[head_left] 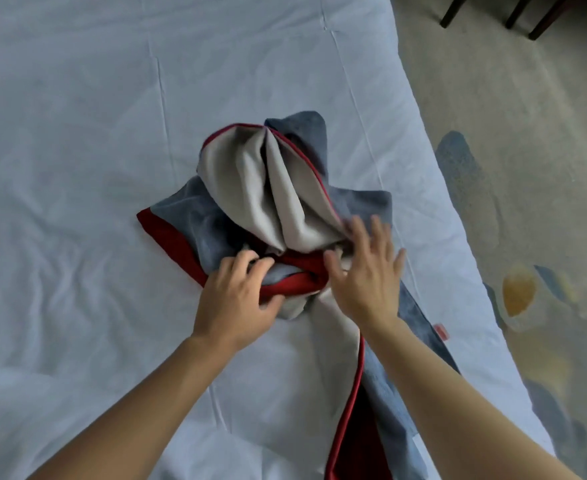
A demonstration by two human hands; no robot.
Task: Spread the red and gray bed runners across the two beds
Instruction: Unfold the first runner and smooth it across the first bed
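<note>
A red and gray bed runner (pixel 278 188) lies bunched in a heap on the white bed (pixel 77 133), its pale lining folded upward at the top. One long strip of it trails toward me along the bed's right side. My left hand (pixel 240 296) grips a red and gray fold at the near edge of the heap, fingers curled into the cloth. My right hand (pixel 366 271) is spread flat with straight fingers, hovering over or touching the heap's right side; it is motion-blurred.
The bed's right edge runs diagonally from top centre to lower right. Beyond it lies a patterned carpet (pixel 527 168) with blue and orange patches. Dark chair legs (pixel 513 12) stand at the top right. The white sheet is wrinkled on the left.
</note>
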